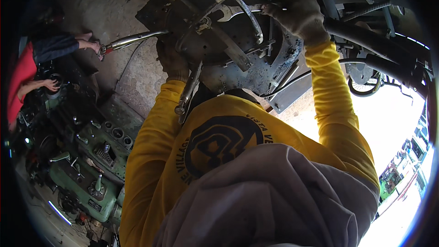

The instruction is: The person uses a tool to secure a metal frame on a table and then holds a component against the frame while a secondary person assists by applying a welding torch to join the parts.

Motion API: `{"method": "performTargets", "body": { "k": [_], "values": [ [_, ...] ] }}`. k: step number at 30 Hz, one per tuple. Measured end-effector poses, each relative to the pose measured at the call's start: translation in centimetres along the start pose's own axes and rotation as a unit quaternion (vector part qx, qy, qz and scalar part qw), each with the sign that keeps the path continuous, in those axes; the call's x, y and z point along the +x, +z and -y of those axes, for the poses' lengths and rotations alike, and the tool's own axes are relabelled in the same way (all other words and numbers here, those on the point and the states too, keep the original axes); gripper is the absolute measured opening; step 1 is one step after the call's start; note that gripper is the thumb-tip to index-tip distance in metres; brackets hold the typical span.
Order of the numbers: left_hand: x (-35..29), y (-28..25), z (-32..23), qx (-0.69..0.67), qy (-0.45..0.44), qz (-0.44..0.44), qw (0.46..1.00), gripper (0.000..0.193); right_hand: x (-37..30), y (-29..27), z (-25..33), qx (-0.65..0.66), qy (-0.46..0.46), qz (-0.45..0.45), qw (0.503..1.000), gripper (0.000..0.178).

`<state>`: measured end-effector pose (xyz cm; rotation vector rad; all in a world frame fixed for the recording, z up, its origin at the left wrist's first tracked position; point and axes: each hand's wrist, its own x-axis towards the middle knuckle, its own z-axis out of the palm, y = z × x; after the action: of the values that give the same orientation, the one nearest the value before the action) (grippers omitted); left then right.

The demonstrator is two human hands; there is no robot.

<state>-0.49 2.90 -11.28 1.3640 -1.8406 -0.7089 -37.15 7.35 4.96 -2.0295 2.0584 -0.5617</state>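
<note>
My gloved right hand [297,16] is closed on the handle end of an open-ended wrench [235,11]. The wrench lies across a dark round metal assembly [192,41] with flat bars and a curved rod. Its jaw is close to a nut-like fitting [203,24] at the middle; whether they touch I cannot tell. At the near left edge of the assembly is my gloved left hand [173,61], in shadow, its fingers hidden. A shiny metal rod [190,89] slants down beside that hand, and another rod [135,40] reaches out to the left.
A green lathe-like machine [82,183] with levers fills the lower left. A co-worker in a red shirt [23,77] is at the far left, bare feet near the left rod. Dark tubes [366,41] crowd the upper right, and a black cable [302,77] curves below them.
</note>
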Motion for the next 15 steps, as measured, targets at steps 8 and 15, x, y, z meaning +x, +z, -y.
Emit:
{"method": "performTargets", "body": {
  "k": [8,15],
  "values": [
    [0.7,-0.2,-3.6,-0.222,-0.206,0.005,0.953,0.055,7.7,-0.3,-1.2,-0.069,-0.22,-0.031,0.973,0.085],
    [0.5,-0.5,-2.5,-0.169,-0.186,0.007,0.968,0.047,15.8,-0.9,5.0,-0.226,-0.244,0.242,0.911,0.055]
  ]
}}
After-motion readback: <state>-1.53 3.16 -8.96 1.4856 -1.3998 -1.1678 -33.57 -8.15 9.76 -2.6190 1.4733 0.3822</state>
